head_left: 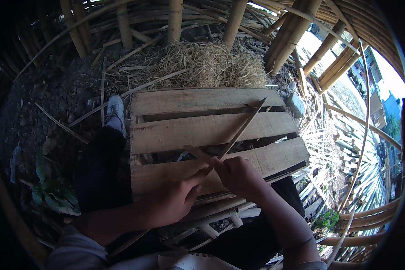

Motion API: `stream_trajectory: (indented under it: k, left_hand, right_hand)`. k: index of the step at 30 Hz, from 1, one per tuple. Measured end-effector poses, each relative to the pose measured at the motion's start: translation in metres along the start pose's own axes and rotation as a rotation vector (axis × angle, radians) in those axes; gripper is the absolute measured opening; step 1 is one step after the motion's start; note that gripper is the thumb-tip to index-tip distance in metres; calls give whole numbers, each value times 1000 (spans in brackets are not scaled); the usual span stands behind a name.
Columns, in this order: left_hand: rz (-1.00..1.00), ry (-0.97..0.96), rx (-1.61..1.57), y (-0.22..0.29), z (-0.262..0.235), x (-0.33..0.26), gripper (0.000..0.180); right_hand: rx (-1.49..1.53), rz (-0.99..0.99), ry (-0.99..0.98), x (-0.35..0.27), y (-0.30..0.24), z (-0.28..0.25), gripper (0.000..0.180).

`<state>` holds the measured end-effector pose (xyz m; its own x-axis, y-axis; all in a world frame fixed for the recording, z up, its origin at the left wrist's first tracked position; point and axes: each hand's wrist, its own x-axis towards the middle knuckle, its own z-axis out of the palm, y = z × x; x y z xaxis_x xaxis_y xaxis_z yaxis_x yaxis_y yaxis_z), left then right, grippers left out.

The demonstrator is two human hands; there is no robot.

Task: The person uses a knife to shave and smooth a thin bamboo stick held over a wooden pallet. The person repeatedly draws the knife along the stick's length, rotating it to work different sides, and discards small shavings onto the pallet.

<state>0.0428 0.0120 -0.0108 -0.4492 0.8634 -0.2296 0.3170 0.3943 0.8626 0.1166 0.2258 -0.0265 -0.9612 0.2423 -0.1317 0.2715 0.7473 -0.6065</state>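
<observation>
— Bamboo strip (241, 130), where does it lie?
— Slanting over the table (180, 132), its tip above the table's far-right boards
— And the hands?
— Left hand (179, 198) grips the strip above the table's near side; right hand (234, 173) is clenched around what looks like a knife (196, 153), its blade crossing the strip over the table
— What else?
— Dry straw (198, 65) beyond the table, a light shoe (115, 109) left of it, thin poles (369, 171) well to its right

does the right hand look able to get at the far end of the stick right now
Yes, probably: nothing seems to lie between the right hand and that end of the stick, though the hand is closed around what looks like a knife.
</observation>
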Motion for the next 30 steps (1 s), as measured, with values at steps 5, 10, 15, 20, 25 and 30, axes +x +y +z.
stream_trajectory:
  k: [5, 10, 15, 20, 25, 30]
  left_hand:
    - [81, 131, -33, 1, -1, -4, 47]
    - [89, 46, -75, 1, 4, -2, 49]
    - [-35, -39, -249, -6, 9, -2, 40]
    - [-267, -324, -425, 2, 2, 0, 43]
    - [-195, -83, -345, -16, 14, 5, 42]
    - [-68, 57, -73, -24, 16, 4, 36]
  right_hand:
    - [384, 303, 11, 21, -8, -18, 50]
    - [408, 167, 73, 16, -8, -20, 44]
    - [723, 297, 278, 28, 1, -42, 32]
    - [739, 345, 435, 40, 28, -68, 34]
    - [372, 420, 325, 43, 35, -77, 53]
    - [160, 346, 215, 44, 58, -72, 63]
